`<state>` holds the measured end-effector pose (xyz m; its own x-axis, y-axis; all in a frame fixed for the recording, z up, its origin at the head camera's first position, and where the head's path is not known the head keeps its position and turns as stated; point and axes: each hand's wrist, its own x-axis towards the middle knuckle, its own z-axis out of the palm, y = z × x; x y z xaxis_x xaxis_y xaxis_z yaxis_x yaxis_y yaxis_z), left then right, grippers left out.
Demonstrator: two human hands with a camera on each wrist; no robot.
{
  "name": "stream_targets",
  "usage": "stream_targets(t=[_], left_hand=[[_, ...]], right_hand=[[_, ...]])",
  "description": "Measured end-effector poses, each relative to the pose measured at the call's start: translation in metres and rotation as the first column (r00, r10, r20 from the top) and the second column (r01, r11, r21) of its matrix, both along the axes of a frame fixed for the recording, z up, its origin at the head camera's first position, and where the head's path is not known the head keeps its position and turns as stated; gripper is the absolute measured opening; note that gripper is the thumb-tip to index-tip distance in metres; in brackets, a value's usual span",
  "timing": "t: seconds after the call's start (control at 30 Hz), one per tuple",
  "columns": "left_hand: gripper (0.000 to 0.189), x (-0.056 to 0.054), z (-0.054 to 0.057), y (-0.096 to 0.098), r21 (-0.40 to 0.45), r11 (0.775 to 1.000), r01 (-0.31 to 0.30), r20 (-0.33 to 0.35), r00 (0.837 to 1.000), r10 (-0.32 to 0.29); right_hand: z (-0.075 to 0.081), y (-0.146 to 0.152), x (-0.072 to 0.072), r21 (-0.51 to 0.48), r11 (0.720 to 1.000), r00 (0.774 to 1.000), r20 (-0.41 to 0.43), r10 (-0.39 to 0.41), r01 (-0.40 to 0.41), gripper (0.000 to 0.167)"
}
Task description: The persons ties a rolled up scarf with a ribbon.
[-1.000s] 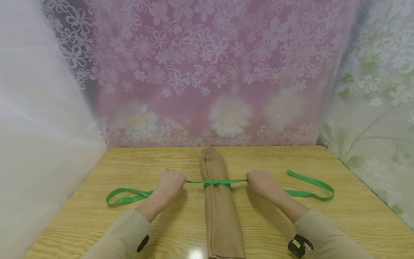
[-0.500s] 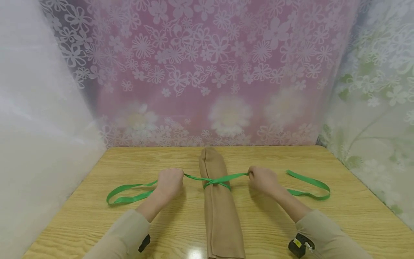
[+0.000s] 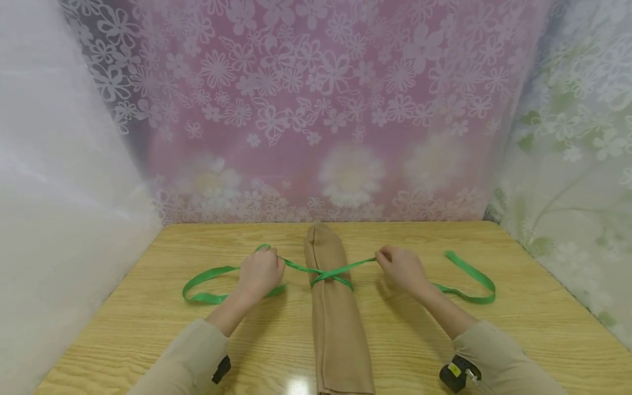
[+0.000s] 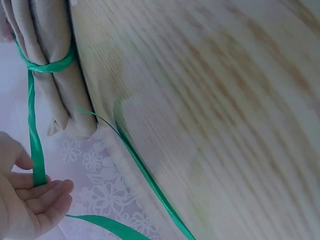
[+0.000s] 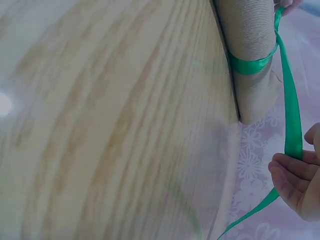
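A rolled tan cloth [image 3: 340, 334] lies lengthwise on the wooden table. Around its upper part runs a green ribbon [image 3: 340, 271], crossed over itself on top. To the left of the roll, my left hand [image 3: 260, 274] grips one end of the ribbon, raised a little above the table; the left wrist view shows the ribbon [image 4: 35, 135] passing between thumb and curled fingers. My right hand [image 3: 402, 270] pinches the other end on the right side, and in the right wrist view that strand [image 5: 291, 110] stretches up to the roll. Loose tails trail past both hands.
The ribbon's left tail [image 3: 191, 282] loops beside the left hand, and its right tail [image 3: 486, 285] curves beyond the right forearm. Patterned pink sheeting [image 3: 316, 109] stands behind the wooden table [image 3: 187, 351], with pale sheets at both sides.
Both hands have risen slightly, and the ribbon strands have gone from nearly flat to slanting upward, showing a looser crossing. The left tail has shifted right.
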<state>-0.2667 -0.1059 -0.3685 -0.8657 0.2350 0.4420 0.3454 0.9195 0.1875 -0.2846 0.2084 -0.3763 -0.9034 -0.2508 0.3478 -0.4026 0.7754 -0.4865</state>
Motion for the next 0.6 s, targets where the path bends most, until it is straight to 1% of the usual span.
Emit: stream_targets(t=[0.13,0.23,0.33,0.43,0.53,0.6], left_hand=[[0.025,-0.001,0.002,0.001,0.061,0.998,-0.023,0.013,1.0,0.022],[0.027,-0.002,0.002,0.002,0.07,0.997,-0.04,-0.012,0.999,0.04],[0.025,-0.003,0.002,0.001,0.078,0.996,-0.043,-0.064,0.997,0.048],[0.021,-0.003,0.003,0.001,0.109,0.994,-0.025,-0.134,0.99,0.04],[0.017,-0.004,0.004,0.002,0.157,0.988,0.012,-0.204,0.979,0.02],[0.014,-0.004,0.005,0.003,0.19,0.981,0.033,-0.235,0.972,0.013]], right_hand=[[0.003,-0.001,-0.001,-0.019,1.0,0.998,-0.056,-0.013,0.012,0.024],[0.004,-0.001,-0.002,-0.015,1.0,0.994,-0.106,-0.029,0.028,0.021],[0.006,-0.002,-0.003,-0.02,0.999,0.984,-0.172,-0.044,0.041,0.017],[0.007,-0.003,-0.003,-0.057,0.998,0.973,-0.226,-0.05,0.038,0.014],[0.01,-0.004,-0.003,-0.104,0.994,0.969,-0.24,-0.051,0.026,0.013],[0.013,-0.006,-0.003,-0.135,0.99,0.973,-0.222,-0.058,0.028,0.014]])
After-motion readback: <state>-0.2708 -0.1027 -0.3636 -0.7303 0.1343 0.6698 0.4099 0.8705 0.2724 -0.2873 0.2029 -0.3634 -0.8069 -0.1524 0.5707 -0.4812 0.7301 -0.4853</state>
